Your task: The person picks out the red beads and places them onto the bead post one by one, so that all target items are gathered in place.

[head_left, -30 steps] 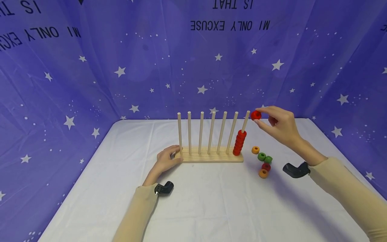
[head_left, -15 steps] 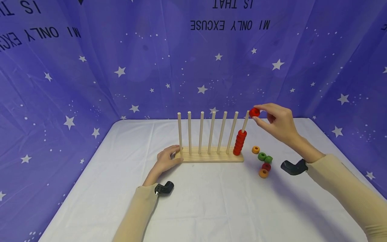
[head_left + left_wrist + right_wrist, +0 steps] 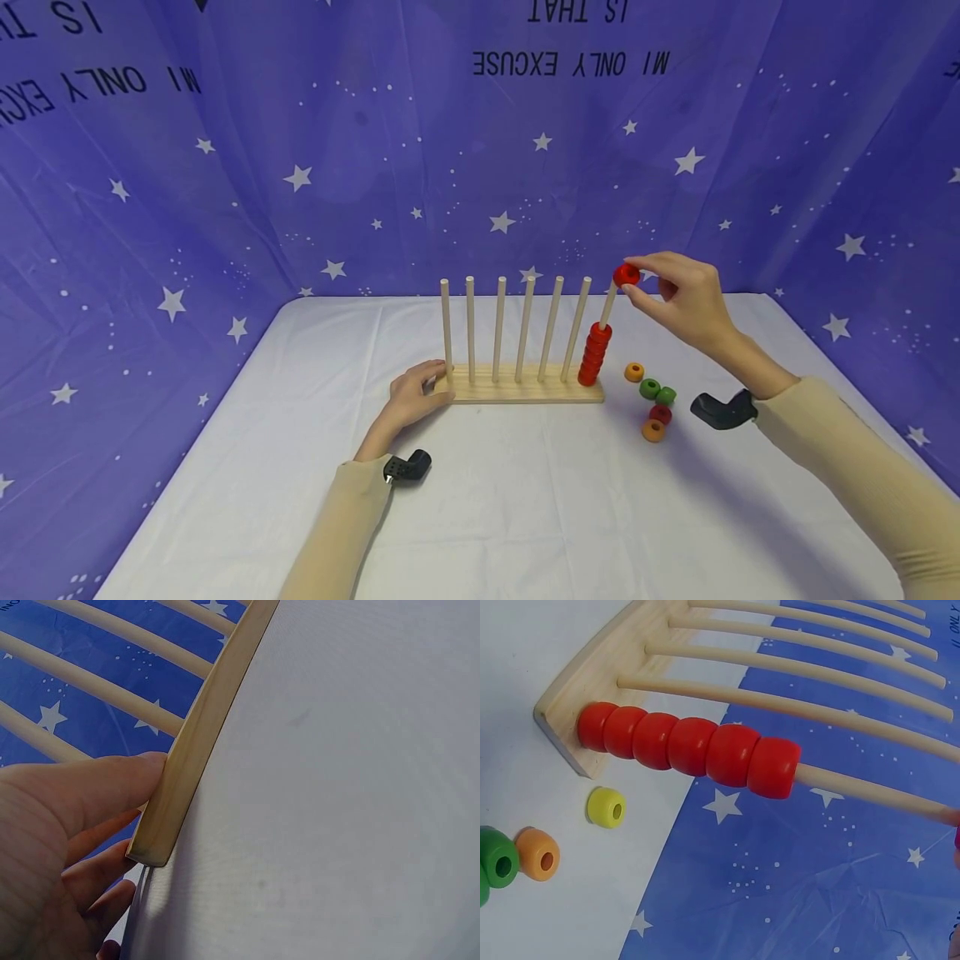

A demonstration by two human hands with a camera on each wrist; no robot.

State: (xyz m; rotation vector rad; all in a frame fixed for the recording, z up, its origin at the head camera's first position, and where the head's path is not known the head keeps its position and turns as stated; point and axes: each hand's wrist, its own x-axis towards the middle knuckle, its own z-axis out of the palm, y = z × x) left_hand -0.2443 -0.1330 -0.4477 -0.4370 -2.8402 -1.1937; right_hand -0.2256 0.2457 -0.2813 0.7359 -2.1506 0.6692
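Observation:
A wooden rack (image 3: pixel 517 392) with a row of upright pegs stands on the white table. My left hand (image 3: pixel 411 395) grips the left end of its base; in the left wrist view the thumb (image 3: pixel 112 784) presses the base edge (image 3: pixel 187 742), with the fingers partly hidden behind. A stack of red beads (image 3: pixel 690 746) fills the lower part of the rightmost peg (image 3: pixel 608 307). At that peg's top, my right hand (image 3: pixel 686 300) pinches another red bead (image 3: pixel 626 275) between thumb and fingers, overlapping the peg tip. Only a sliver of this hand shows in the right wrist view.
Loose beads lie right of the rack: orange (image 3: pixel 653 430), red (image 3: pixel 660 414) and green (image 3: pixel 649 388). The right wrist view shows a yellow bead (image 3: pixel 606 808) near the base corner. A purple star-patterned cloth (image 3: pixel 480 167) hangs behind the table (image 3: pixel 525 500).
My right hand has moved left and slightly up, bringing the red bead from beside the rightmost peg to its tip. The left hand stays on the base.

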